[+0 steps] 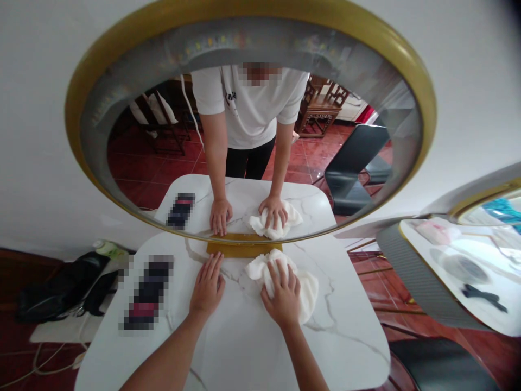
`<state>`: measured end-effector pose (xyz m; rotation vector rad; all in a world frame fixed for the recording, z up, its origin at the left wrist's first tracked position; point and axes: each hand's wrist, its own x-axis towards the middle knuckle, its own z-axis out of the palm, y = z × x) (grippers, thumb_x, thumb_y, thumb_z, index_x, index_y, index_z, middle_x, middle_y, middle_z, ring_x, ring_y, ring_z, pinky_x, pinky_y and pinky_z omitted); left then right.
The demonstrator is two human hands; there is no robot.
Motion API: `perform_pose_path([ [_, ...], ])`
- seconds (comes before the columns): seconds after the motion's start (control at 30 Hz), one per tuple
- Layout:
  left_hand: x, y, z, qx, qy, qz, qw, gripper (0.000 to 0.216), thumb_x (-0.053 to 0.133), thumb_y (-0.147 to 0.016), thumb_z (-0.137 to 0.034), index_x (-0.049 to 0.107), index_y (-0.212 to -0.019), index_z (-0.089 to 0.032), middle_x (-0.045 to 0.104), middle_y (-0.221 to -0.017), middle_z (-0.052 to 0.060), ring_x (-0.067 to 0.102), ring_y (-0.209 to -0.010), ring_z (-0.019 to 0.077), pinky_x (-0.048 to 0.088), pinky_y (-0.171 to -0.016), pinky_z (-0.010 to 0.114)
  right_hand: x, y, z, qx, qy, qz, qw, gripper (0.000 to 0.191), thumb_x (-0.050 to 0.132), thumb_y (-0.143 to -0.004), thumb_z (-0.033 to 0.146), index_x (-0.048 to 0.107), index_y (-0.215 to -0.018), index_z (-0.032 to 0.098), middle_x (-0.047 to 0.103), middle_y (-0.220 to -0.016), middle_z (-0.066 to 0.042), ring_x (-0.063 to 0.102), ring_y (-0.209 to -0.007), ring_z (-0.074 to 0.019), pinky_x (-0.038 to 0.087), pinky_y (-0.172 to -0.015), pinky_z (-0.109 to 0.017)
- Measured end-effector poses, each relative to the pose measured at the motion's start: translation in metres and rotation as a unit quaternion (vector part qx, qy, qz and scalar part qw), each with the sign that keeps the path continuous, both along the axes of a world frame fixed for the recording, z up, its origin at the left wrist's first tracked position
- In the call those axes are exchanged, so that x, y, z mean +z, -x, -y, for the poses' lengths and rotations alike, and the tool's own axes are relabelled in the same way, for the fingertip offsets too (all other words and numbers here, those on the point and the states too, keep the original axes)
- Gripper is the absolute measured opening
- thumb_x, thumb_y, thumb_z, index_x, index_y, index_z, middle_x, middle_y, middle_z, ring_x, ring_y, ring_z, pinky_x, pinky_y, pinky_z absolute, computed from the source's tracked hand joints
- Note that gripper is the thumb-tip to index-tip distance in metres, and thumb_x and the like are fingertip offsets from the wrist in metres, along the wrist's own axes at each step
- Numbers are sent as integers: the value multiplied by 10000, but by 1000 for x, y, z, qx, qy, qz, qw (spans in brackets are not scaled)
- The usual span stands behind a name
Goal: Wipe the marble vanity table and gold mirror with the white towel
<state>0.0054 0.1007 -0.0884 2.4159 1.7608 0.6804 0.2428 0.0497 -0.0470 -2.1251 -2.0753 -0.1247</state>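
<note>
My right hand (283,296) rests on a crumpled white cloth (309,293), its fingers curved over the fabric and pressing it to the table. My left hand (207,288) lies flat on the white marble-patterned table (244,347), fingers stretched out and nothing held. Just beyond the hands, a gold mirror base (244,250) meets the tabletop. Above it stands a large round mirror with a gold rim (427,108), which reflects both hands, the cloth and a person in a white shirt.
A pixelated dark object (150,293) lies on the table's left side. Left of the table, a black bag (61,288) sits by cables. At right are a black chair (439,364) and a second white table (431,260) bearing a black item (484,297).
</note>
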Motion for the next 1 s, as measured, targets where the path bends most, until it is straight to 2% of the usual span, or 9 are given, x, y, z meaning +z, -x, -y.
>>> perform_pose_path([
  [0.2,2,0,0,7,4,-8,1000,623,366,-856,-171,178,-1449,-199,293,-1475,38,227,-1365,224,264,-1101,427,-4,2,4,-10,-2,-4,1000,662,473,-811,375,238,-1426,301,195,-1502,-10,123,-1362,-329,195,-1042,-523],
  [0.53,4,-1,1,4,11,-3,1000,627,364,-857,-162,167,-1450,-216,297,-1474,30,223,-1367,216,272,-1099,430,3,-13,-36,-54,-10,7,998,673,455,-837,363,156,-1438,315,181,-1508,-2,143,-1357,-295,217,-1036,-480],
  [0.77,5,-1,1,7,7,-7,1000,635,369,-851,-164,166,-1450,-214,296,-1474,36,235,-1362,226,280,-1093,441,-2,-4,-18,-47,-3,1,999,635,449,-833,364,231,-1426,300,201,-1501,-14,142,-1353,-316,212,-1027,-503],
  [1.0,5,0,1,10,16,-11,1000,628,369,-847,-158,187,-1446,-209,289,-1477,27,224,-1366,219,276,-1096,426,0,24,-13,-85,-1,-26,996,662,429,-844,401,191,-1443,248,173,-1507,-52,131,-1354,-330,214,-1020,-518],
])
